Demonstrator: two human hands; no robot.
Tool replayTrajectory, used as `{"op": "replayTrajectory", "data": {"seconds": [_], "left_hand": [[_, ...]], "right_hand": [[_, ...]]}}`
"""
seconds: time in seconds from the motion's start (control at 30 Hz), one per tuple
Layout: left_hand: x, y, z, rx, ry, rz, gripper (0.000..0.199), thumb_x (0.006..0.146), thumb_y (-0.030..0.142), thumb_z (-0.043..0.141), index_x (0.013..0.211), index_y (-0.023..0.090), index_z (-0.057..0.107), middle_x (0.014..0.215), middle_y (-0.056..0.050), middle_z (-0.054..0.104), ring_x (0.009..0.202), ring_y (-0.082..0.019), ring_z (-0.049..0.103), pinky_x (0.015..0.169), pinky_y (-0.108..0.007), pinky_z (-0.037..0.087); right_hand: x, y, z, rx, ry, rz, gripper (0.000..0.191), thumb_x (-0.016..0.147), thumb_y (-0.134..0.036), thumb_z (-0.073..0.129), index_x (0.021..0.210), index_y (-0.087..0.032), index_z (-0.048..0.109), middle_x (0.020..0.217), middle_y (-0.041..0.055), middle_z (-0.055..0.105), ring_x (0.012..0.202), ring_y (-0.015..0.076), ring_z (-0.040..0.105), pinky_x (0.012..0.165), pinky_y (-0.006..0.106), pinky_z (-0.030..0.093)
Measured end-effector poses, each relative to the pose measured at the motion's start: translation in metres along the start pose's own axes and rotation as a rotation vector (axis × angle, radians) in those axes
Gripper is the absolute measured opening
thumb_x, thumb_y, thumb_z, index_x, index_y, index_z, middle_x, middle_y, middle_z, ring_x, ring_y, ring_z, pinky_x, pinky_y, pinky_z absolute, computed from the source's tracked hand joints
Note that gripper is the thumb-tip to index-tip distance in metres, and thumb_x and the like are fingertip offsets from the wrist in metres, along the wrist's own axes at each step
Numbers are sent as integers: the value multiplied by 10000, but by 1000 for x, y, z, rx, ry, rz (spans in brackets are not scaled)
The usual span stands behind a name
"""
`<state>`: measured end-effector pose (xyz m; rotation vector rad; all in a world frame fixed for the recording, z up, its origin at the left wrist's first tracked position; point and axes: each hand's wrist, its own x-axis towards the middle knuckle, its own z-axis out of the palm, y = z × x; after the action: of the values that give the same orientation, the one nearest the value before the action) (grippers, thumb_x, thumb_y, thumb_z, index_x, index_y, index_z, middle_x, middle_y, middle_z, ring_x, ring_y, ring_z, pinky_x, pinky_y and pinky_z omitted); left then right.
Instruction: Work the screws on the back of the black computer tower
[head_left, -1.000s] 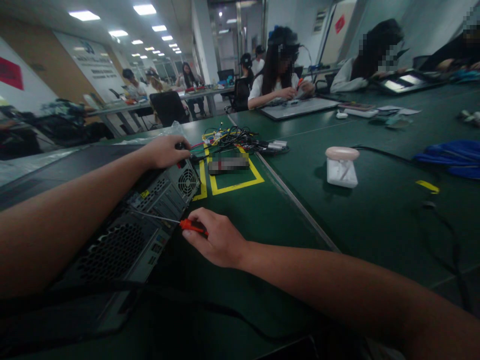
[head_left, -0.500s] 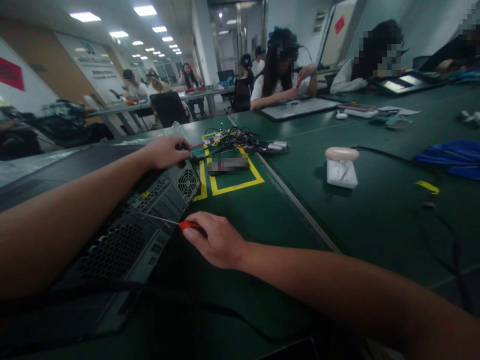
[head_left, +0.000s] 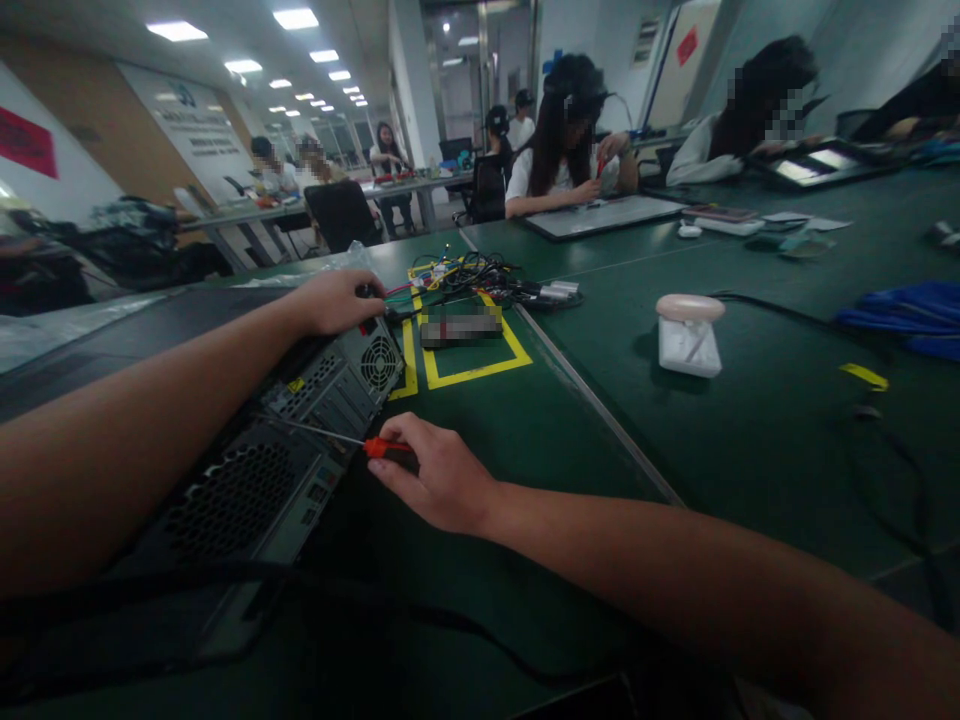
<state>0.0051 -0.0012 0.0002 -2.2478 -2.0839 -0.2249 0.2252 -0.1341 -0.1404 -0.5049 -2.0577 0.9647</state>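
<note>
A desktop computer case [head_left: 330,390] is tilted on the green table, its rear panel with vents, slots and ports turned towards the right. My left hand [head_left: 346,300] is closed over the case's far upper corner, fingers curled beside a small dark part. In my right hand [head_left: 442,475] is a screwdriver [head_left: 382,449] with a red and black handle, gripped between thumb and fingers. Its thin metal shaft points left across the rear panel. The tip reaches near the case's edge above the large honeycomb vent [head_left: 232,495]; exact contact cannot be made out.
Beyond the case lie tangled cables [head_left: 487,275] and a blurred-out object [head_left: 461,328] within yellow tape marks [head_left: 480,375]. To the right are a white box [head_left: 688,348], a pinkish oval item [head_left: 690,308] and blue cloth [head_left: 907,315]. Across the table, people work on flat panels.
The whole view has shifted slightly to the right. Both hands keep their holds, and the screwdriver stays at nearly the same spot on the case.
</note>
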Motion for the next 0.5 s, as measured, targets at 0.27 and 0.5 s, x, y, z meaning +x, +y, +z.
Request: {"op": "replayTrajectory", "data": {"seconds": [0.27,0.5], "left_hand": [[-2,3,-3,6,-20,5,510,818,449,560,1212,213,781,1189,-125,788,1096,-334,721,1021,-422,552],[-2,3,-2,-4,-18,-22,530,809,469,570,1222,221,789,1115,-113,795,1071,-332,732,987,-401,558]], "right_hand": [[-1,0,0,-8,7,5,168,1042,-374,639,1115,-233,584,1036,37,703,897,203,676,850,363,550],[0,-1,-1,-8,4,6,171,1044,-371,645,1123,-232,583,1052,42,706,914,208,681,854,364,553]]}}
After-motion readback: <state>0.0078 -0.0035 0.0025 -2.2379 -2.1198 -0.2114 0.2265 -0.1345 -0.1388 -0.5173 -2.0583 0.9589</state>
